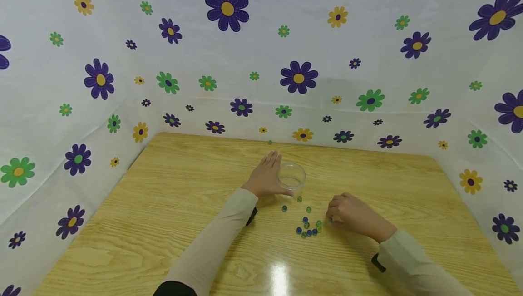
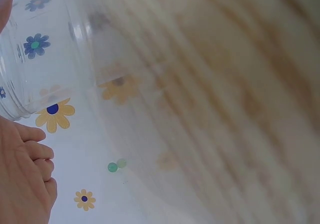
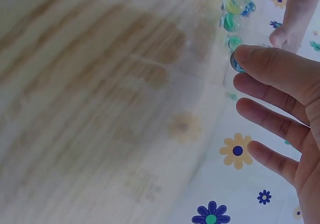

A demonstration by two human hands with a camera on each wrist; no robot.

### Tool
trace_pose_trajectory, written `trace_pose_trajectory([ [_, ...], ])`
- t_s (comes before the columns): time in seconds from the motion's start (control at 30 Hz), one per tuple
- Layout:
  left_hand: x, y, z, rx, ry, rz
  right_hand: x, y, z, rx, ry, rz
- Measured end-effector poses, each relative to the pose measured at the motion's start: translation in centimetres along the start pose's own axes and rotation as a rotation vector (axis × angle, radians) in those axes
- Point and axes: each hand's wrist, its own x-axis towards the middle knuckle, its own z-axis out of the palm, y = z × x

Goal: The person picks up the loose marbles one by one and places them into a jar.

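The person's left hand cups the upright clear jar on the counter, thumb and fingers parted to either side of its wall, while the right hand pinches 1 bluish marble just beside the loose marbles, its other fingers spread apart. The pinched marble looks light, hard and smooth, likely to slip or roll, so a gentle hold across its middle should suit it. The jar seems light and rigid, best steadied around its wall.

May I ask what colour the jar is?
The jar is clear and colourless, shown best in the head view.
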Motion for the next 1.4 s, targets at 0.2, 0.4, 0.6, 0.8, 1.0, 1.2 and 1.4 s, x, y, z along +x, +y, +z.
trace_pose_trajectory([
  [0.2,0.1,-0.1,0.1,-0.002,0.004,0.000,0.1,0.5,-0.5,-0.017,0.013,0.013],
  [0.4,0.1,-0.1,0.2,-0.002,0.009,0.003,0.5,1.0,-1.3,-0.068,0.069,0.005],
  [0.6,-0.1,-0.1,0.0,-0.016,0.014,0.008,1.4,1.7,-1.9,-0.086,0.112,0.012],
  [0.8,-0.1,-0.1,0.0,-0.021,0.014,0.011,2.6,2.1,-2.5,-0.067,0.137,0.021],
  [1.0,0.0,-0.2,0.1,-0.011,0.019,0.009,3.9,2.5,-2.9,-0.065,0.176,0.025],
  [1.2,0.2,-0.2,0.2,-0.002,0.027,0.011,5.1,3.0,-3.0,-0.055,0.212,0.035],
  [1.4,0.3,-0.3,0.3,0.000,0.017,0.000,6.1,3.5,-3.0,-0.048,0.231,0.034],
])
